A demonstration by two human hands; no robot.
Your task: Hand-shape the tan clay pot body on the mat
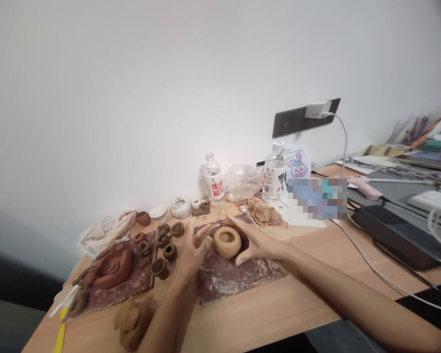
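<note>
Forearms (165, 314), hands (260, 241) around clay pot (227, 248)

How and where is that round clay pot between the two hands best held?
Probably by the outer wall of the clay pot, from both sides at once, left hand and right hand cupped around it. Its sides bulge roundly and its hollow faces up; pinching the rim might dent it if the clay is soft.

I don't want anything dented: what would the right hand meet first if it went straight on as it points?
Most likely the round clay pot, between the thumb and fingers of the right hand; whether they touch it is hard to tell.
</note>
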